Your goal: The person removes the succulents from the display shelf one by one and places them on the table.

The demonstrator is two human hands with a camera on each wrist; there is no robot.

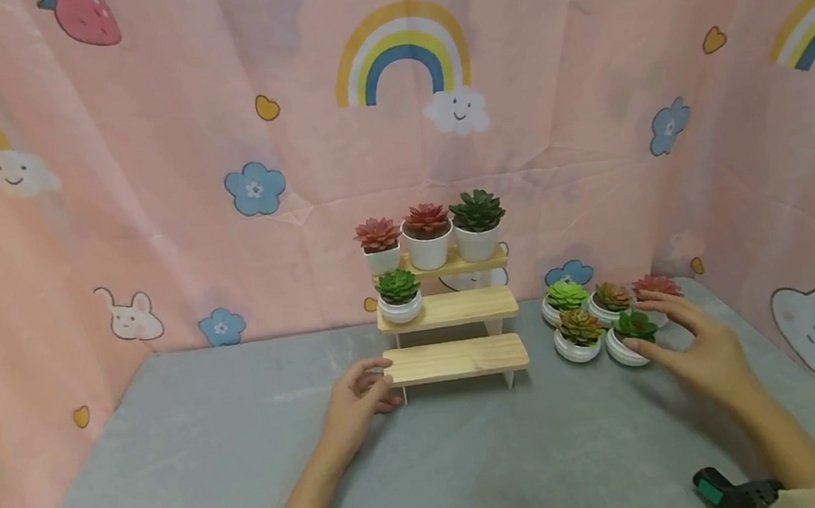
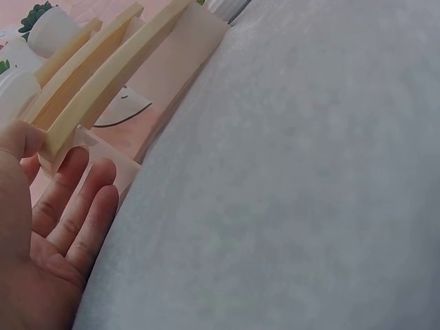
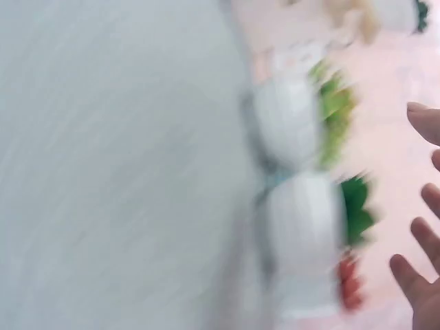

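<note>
Left hand (image 1: pixel 359 394) at the left end of the lowest step of the wooden stand (image 1: pixel 455 358), thumb on top of the board and fingers below it in a loose pinch — confirmed in the left wrist view, where the thumb lies over the board's end and the straight fingers (image 2: pixel 82 206) under it. Right hand (image 1: pixel 697 342) spread and relaxed over the cluster of five small pots near the right back corner of the bench (image 1: pixel 175 465), fingertips just at the dark green potted succulent (image 1: pixel 631 335), nothing yet gripped. Right wrist view too blurred for detail beyond white pots and green leaves.

Risks, as a judgement: closely packed pots, so fingers closing on the dark green one could nudge or tip a neighbour — the olive-and-red one (image 1: pixel 578 333) sits just beside it. A light stand on thin legs; a pull from the left hand could slide it and rock the four pots already up there. Round-bottomed bowls likely to roll if set down off-centre on a narrow step.

The dark green succulent: a low rosette of pointed leaves in a squat, glossy white bowl, upright, at the front of the cluster, nearest the bench's right edge.
</note>
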